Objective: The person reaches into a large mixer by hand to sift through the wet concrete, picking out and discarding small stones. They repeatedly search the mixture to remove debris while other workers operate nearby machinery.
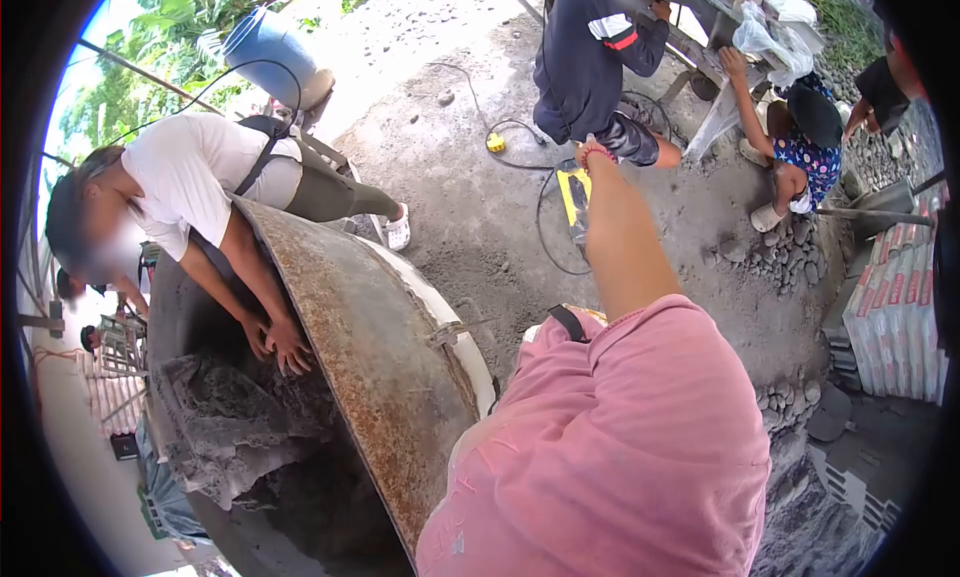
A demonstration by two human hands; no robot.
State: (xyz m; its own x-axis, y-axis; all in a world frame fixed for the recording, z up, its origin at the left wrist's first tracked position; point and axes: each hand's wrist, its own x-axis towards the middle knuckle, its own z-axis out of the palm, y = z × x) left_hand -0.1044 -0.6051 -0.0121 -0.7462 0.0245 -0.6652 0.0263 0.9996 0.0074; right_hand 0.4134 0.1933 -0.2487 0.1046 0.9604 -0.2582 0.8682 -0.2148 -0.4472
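My right arm, in a pink sleeve, stretches forward over the concrete ground. My right hand (590,145), beyond a red bracelet (597,154), overlaps the dark shorts of a person in a navy top (580,62); its fingers are too small and hidden to read. Just below the hand lies a yellow-and-grey object (575,199) on the ground. My left hand is out of view. Beside my body stands a large rusty mixer drum (360,337), its mouth facing left. A co-worker in a white shirt (195,162) leans over the rim, both hands inside near grey clumped material (225,417).
A blue barrel (265,52) stands at the back left. Black cable with a yellow connector (495,142) runs over the ground. At right, a person crouches (810,152) near a stone pile (780,262) and stacked bags (895,317).
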